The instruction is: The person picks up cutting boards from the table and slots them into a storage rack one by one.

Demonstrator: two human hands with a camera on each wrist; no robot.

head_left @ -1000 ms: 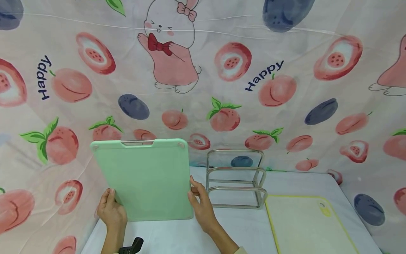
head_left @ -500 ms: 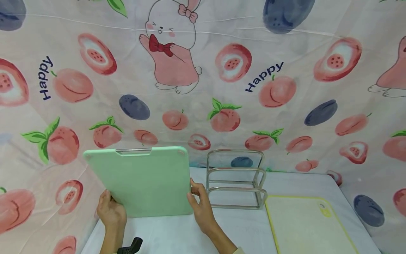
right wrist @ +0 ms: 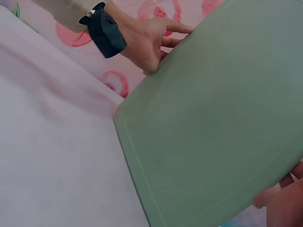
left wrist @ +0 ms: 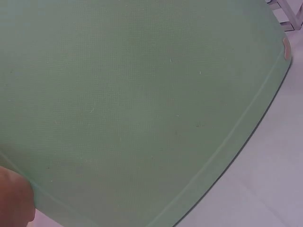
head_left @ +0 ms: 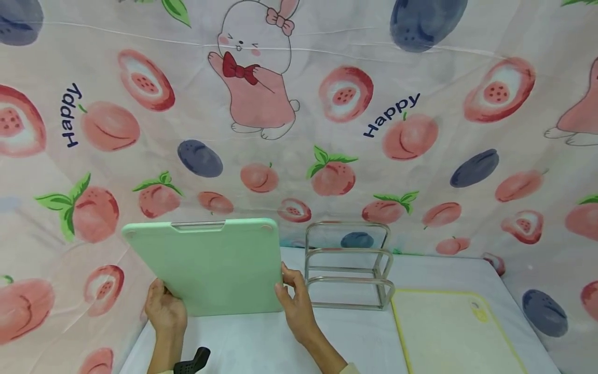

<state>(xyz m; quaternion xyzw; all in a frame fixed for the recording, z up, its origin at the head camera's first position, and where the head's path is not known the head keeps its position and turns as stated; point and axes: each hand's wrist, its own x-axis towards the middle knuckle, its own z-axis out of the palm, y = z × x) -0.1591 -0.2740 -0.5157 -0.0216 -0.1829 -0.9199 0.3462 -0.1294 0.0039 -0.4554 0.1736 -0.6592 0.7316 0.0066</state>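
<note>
A green cutting board (head_left: 219,270) with a metal-lined handle slot along its top edge is held up, tilted, over the white table. My left hand (head_left: 165,309) grips its left edge, and my right hand (head_left: 297,306) pinches the right edge between thumb and fingers. In the right wrist view the left hand (right wrist: 151,40) has its fingers at the board's edge and its thumb on the near face. The left wrist view is mostly filled by the board's textured face (left wrist: 142,104). Fingertips behind the board are hidden.
A metal wire rack (head_left: 348,278) with several upright loops stands right of the board, close to my right hand. Farther right, a pale cutting board with a yellow rim (head_left: 453,327) lies flat on the white table (head_left: 243,343). A fruit-print cloth (head_left: 280,104) hangs behind.
The green board's top edge has come down and its upper left corner has shifted left, so it tilts more. Both hands keep their grip in nearly the same places.
</note>
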